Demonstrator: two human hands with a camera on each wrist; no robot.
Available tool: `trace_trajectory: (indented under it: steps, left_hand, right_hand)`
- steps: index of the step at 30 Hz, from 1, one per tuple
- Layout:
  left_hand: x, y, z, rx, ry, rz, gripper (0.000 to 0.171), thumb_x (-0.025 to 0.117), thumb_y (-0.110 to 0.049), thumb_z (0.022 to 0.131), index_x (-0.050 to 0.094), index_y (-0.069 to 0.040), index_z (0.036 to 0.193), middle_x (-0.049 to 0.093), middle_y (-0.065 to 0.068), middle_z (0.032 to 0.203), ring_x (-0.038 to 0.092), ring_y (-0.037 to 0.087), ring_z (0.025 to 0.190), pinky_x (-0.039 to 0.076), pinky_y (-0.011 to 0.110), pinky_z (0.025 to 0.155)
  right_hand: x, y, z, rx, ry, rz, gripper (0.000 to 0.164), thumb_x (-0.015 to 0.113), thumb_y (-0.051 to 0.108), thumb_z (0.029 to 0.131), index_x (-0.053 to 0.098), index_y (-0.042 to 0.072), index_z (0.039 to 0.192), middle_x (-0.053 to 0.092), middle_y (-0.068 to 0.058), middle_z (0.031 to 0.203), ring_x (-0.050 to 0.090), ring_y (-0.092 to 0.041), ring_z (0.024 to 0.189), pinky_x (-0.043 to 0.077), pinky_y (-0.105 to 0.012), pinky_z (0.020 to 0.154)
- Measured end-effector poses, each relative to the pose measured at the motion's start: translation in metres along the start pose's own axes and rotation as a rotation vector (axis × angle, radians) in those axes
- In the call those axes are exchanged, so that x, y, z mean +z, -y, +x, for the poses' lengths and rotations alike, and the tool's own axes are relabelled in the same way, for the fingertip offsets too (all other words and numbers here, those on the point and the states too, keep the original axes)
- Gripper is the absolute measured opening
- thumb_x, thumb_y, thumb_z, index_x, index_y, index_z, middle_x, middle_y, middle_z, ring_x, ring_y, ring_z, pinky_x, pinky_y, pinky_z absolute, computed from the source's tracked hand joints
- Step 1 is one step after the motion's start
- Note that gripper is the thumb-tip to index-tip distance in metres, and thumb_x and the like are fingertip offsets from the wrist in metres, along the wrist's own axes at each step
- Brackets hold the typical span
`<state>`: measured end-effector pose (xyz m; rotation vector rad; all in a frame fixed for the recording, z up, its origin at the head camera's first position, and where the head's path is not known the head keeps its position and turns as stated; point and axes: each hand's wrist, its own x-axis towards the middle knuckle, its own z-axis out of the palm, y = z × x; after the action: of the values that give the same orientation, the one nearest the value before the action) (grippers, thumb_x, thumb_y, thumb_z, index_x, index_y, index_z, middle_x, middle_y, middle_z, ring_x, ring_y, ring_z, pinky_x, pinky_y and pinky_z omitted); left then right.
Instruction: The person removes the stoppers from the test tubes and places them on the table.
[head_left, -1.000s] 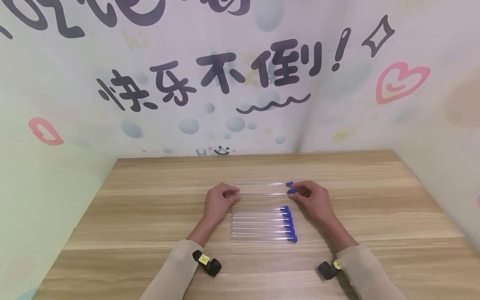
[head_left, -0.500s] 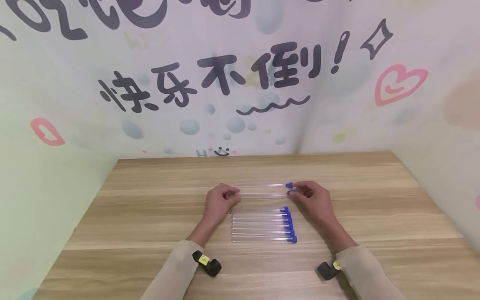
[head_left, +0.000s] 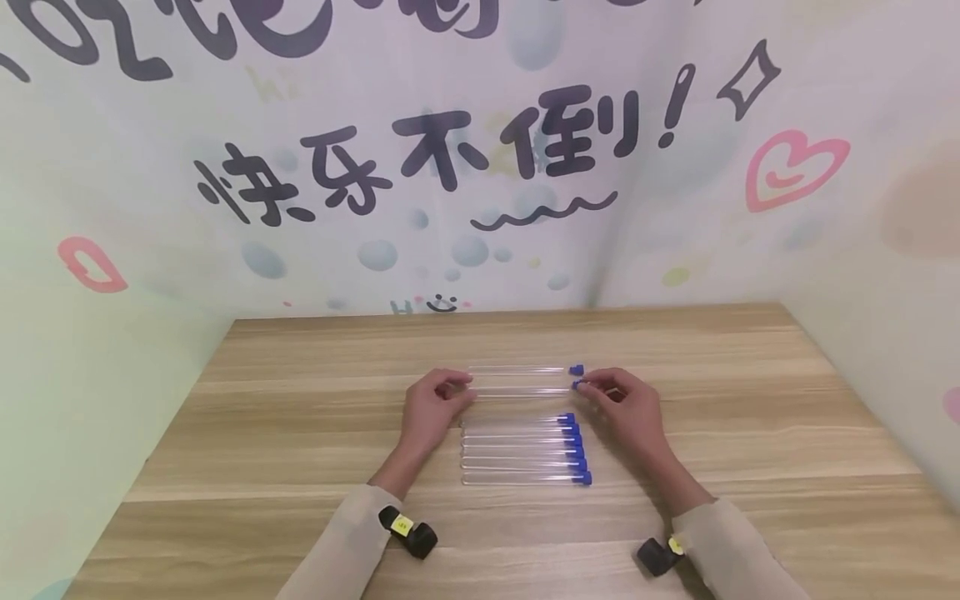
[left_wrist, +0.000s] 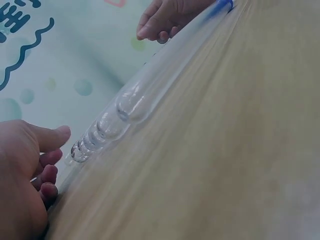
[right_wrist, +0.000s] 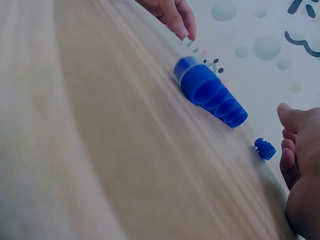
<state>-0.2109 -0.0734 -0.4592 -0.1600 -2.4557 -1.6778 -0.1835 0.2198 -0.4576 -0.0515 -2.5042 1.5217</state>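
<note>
Two uncapped glass test tubes lie side by side near the table's back, the rear tube (head_left: 517, 369) and the front tube (head_left: 521, 392). Beyond their open ends sit two loose blue caps, a rear cap (head_left: 576, 369) and a front cap (head_left: 577, 385). My left hand (head_left: 431, 408) is at the rounded ends, thumb and index finger spread; the left wrist view shows nothing held. My right hand (head_left: 630, 404) stands at the caps, its thumb tip right by the front one. In the right wrist view a blue cap (right_wrist: 265, 149) lies apart from the fingers.
Nearer the person, several capped test tubes (head_left: 517, 479) lie in a parallel row, blue caps to the right. The wooden table (head_left: 300, 467) meets a printed white backdrop (head_left: 337, 275) behind and light walls on both sides.
My left hand has drawn slightly left, away from the tube ends. My right hand has eased a little toward the person. The tubes and caps lie as before.
</note>
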Motion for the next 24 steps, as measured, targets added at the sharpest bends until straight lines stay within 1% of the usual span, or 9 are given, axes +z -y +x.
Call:
trace_trajectory:
  steps: [2, 5, 10, 15, 18, 21, 24]
  left_hand:
    - [-0.001, 0.001, -0.002, -0.005, -0.005, -0.013, 0.015, 0.08, -0.015, 0.079, 0.073, -0.015, 0.092, 0.066, -0.003, 0.086, 0.055, 0.016, 0.073, 0.046, 0.026, 0.063]
    - [-0.004, 0.002, -0.004, -0.008, 0.004, -0.021, 0.013, 0.079, -0.016, 0.079, 0.073, -0.015, 0.091, 0.066, -0.004, 0.084, 0.055, 0.015, 0.072, 0.045, 0.025, 0.063]
    - [-0.012, 0.003, -0.012, 0.015, 0.074, -0.014, 0.015, 0.079, -0.013, 0.079, 0.073, -0.014, 0.093, 0.064, -0.003, 0.081, 0.052, 0.016, 0.07, 0.043, 0.024, 0.06]
    - [-0.019, 0.005, -0.017, 0.037, 0.148, -0.032, 0.02, 0.08, -0.012, 0.077, 0.073, -0.014, 0.096, 0.062, -0.001, 0.079, 0.051, 0.017, 0.068, 0.042, 0.024, 0.058]
    - [-0.02, 0.007, -0.018, 0.051, 0.184, -0.034, 0.021, 0.08, -0.013, 0.077, 0.073, -0.014, 0.097, 0.062, -0.001, 0.078, 0.051, 0.016, 0.068, 0.042, 0.025, 0.059]
    - [-0.019, 0.009, -0.017, 0.058, 0.21, -0.027, 0.02, 0.08, -0.012, 0.077, 0.073, -0.016, 0.096, 0.062, -0.003, 0.077, 0.052, 0.016, 0.068, 0.043, 0.025, 0.06]
    - [-0.019, 0.009, -0.017, 0.066, 0.218, -0.024, 0.02, 0.08, -0.011, 0.077, 0.073, -0.017, 0.094, 0.063, -0.004, 0.078, 0.052, 0.016, 0.069, 0.043, 0.025, 0.06]
  right_hand:
    - [0.0, 0.001, -0.003, -0.007, 0.029, 0.015, 0.024, 0.075, 0.039, 0.082, 0.07, 0.02, 0.097, 0.066, 0.001, 0.091, 0.059, -0.019, 0.084, 0.049, -0.027, 0.068]
    - [0.0, 0.001, -0.006, -0.042, 0.075, -0.013, 0.021, 0.075, 0.035, 0.083, 0.07, 0.02, 0.097, 0.066, 0.003, 0.091, 0.059, -0.018, 0.083, 0.049, -0.026, 0.069]
    - [0.0, 0.0, -0.01, -0.092, 0.128, -0.086, 0.017, 0.075, 0.03, 0.084, 0.07, 0.021, 0.098, 0.066, 0.005, 0.092, 0.057, -0.017, 0.081, 0.048, -0.024, 0.069]
    - [0.0, -0.001, -0.011, -0.144, 0.155, -0.099, 0.015, 0.075, 0.027, 0.084, 0.071, 0.022, 0.097, 0.067, 0.007, 0.092, 0.057, -0.017, 0.079, 0.047, -0.024, 0.068]
    - [0.0, -0.001, -0.011, -0.168, 0.164, -0.106, 0.015, 0.076, 0.029, 0.083, 0.072, 0.023, 0.096, 0.066, 0.008, 0.089, 0.057, -0.016, 0.076, 0.047, -0.024, 0.066]
    - [-0.001, -0.001, -0.012, -0.176, 0.175, -0.108, 0.016, 0.076, 0.03, 0.082, 0.072, 0.024, 0.096, 0.065, 0.008, 0.086, 0.056, -0.016, 0.073, 0.046, -0.025, 0.064]
    - [-0.001, 0.0, -0.012, -0.185, 0.181, -0.111, 0.015, 0.076, 0.028, 0.082, 0.072, 0.023, 0.095, 0.065, 0.008, 0.084, 0.055, -0.017, 0.072, 0.045, -0.025, 0.063]
